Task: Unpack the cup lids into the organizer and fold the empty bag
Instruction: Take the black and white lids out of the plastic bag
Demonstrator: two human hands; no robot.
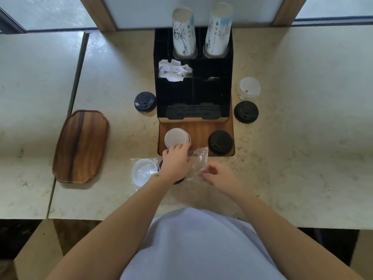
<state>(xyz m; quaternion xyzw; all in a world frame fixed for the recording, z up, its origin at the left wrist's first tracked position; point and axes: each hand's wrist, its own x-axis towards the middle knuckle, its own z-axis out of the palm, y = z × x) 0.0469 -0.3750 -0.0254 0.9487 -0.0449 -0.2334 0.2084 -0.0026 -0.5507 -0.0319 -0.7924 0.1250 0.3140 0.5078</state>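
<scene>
My left hand reaches forward over the bag and sets a white lid on the wooden base at the front of the organizer. The fingertips curl onto the near rim of that lid — the grip is closed on it, not yet let go. The lid sits on the left of the base, well apart from the black lid on the right, which suggests that white and black are kept in separate spots.

My right hand rests on the tabletop just beside the clear bag and pinches its crumpled edge (this holds the mouth steady while the other hand draws lids out). The bag lies directly under and between both hands.

Another white lid is inside clear plastic just left of my left wrist, and something dark shows beneath that wrist — I cannot tell what. So the bag is not empty, and folding must wait.

Three more lids lie on the tabletop beside the organizer: one black lid to its left, a white lid and a black lid to its right.
</scene>
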